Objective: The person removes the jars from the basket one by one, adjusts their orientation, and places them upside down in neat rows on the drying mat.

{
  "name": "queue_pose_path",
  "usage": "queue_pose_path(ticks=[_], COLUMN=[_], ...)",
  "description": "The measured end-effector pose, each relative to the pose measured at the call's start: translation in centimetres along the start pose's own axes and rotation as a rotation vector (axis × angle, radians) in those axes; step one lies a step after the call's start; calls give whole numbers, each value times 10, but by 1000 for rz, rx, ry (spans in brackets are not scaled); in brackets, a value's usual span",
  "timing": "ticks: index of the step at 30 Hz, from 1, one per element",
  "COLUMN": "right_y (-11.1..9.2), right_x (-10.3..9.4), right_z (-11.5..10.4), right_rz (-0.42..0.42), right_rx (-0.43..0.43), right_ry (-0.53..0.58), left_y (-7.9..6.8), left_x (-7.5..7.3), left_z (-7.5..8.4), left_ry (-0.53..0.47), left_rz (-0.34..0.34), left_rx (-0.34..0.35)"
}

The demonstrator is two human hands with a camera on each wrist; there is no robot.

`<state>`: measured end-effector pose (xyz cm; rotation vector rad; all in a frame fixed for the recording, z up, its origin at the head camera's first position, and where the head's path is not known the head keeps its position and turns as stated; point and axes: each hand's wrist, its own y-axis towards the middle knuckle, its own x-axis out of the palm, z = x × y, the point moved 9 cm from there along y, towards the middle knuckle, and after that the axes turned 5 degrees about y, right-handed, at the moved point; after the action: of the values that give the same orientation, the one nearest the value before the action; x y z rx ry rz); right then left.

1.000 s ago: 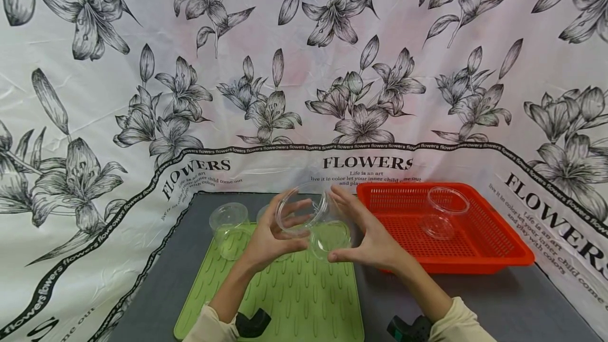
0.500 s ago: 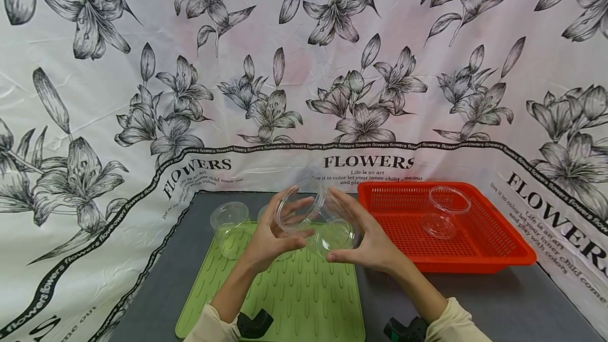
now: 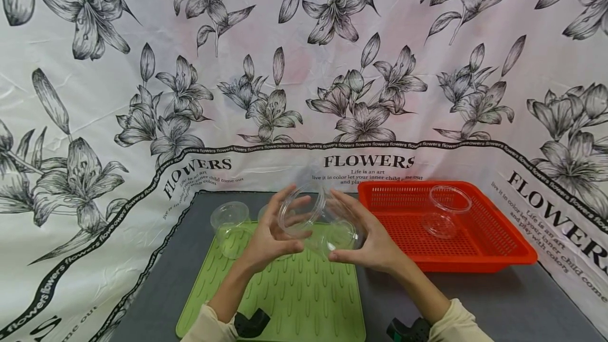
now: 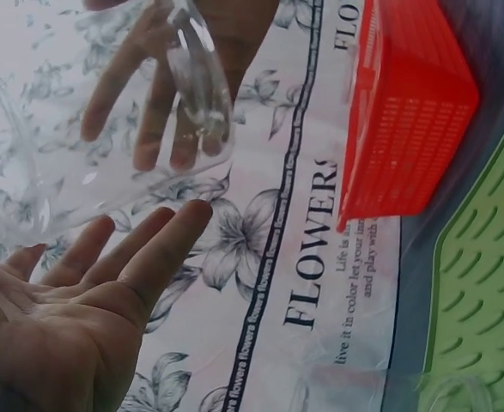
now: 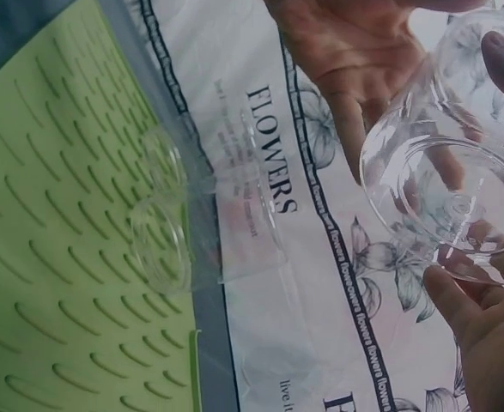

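A clear plastic cup [image 3: 301, 207] is held tilted in the air over the green mat, its wide rim toward the left and its base toward the right. My right hand [image 3: 372, 231] holds the base end between thumb and fingers; in the right wrist view a fingertip meets the cup [image 5: 458, 206] at its base. Beside the rim, my left hand [image 3: 268, 231] has its fingers spread behind the cup and its thumb apart below. The left wrist view shows the left hand [image 4: 80, 318] with fairly straight fingers and the cup [image 4: 88, 180] above the palm.
Another clear cup [image 3: 230, 226] stands at the back left of the green ribbed mat [image 3: 304, 300], with one more partly hidden behind my left hand. A red basket [image 3: 475, 265] at the right holds a clear cup [image 3: 448, 210]. A flower-printed cloth [image 3: 266, 110] hangs behind the grey table.
The cup has turned slightly, its base swinging a little to the right toward the right palm. Both hands stay in nearly the same place.
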<state>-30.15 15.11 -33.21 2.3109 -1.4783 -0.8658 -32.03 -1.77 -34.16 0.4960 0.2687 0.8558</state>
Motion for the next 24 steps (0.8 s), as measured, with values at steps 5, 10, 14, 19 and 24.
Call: queue_pose_path(ticks=[5, 10, 14, 19, 24], right_y=[-4, -7, -9, -9, -11], right_x=[-2, -2, 0, 3, 5], right_z=[4, 7, 10, 14, 16], right_rz=[-7, -33, -69, -121, -150], right_rx=[13, 42, 63, 83, 104], right_ry=[-15, -20, -34, -70, -121], left_y=[0, 2, 5, 8, 8], left_x=[-6, -9, -7, 3, 14], left_z=[12, 24, 32, 41, 43], left_ry=[193, 434, 569, 690, 806], left_rz=[27, 19, -18, -92, -161], left_rx=[22, 16, -27, -29, -43])
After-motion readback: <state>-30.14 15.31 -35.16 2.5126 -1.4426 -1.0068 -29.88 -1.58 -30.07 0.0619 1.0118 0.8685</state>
